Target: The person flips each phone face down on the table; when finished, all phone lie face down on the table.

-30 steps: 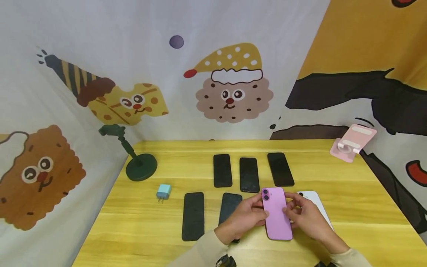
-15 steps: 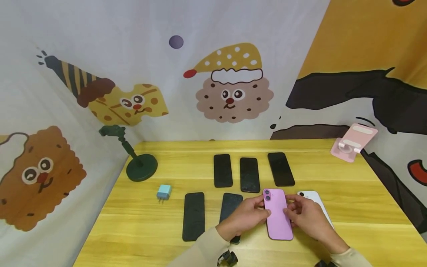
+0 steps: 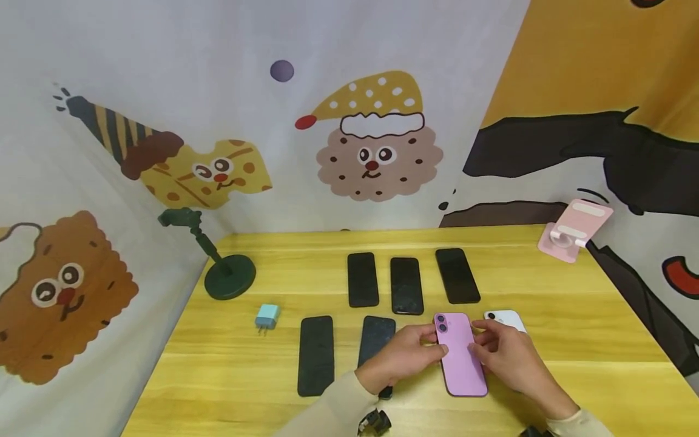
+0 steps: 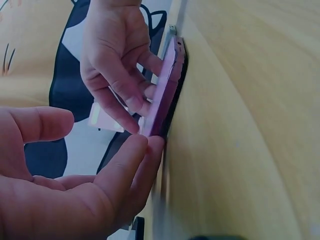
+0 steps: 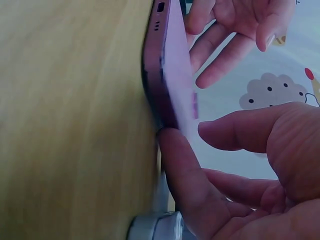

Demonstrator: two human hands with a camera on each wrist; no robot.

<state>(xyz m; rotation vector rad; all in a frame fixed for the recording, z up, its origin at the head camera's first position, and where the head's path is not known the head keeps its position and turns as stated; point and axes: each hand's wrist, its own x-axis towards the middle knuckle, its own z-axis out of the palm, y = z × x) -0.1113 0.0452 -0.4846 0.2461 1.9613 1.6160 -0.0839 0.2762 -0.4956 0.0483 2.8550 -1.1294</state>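
Observation:
A pink smartphone (image 3: 463, 364) lies back up on the wooden table (image 3: 229, 370), its two lenses at the upper left. My left hand (image 3: 406, 357) is at its left long edge. In the left wrist view its fingers (image 4: 142, 155) touch the edge, the thumb raised away. At the opposite edge is my right hand (image 3: 508, 358); its index finger (image 5: 180, 155) touches the phone's side, and the thumb stands apart from the back. The right hand partly hides a white smartphone (image 3: 508, 318). Beneath the left wrist lies a dark smartphone (image 3: 375, 337), partly covered.
Farther back lie three black smartphones, at left (image 3: 363, 279), middle (image 3: 406, 285) and right (image 3: 457, 275). Another black phone (image 3: 315, 355) is left of my arm. A blue charger plug (image 3: 267, 317), a dark green stand (image 3: 230, 276) and a pink phone stand (image 3: 573, 227) stand farther out.
The pink phone has shifted slightly right and towards me, tilting a little in the head view. Both hands have moved with it, and the right hand now covers more of the white phone.

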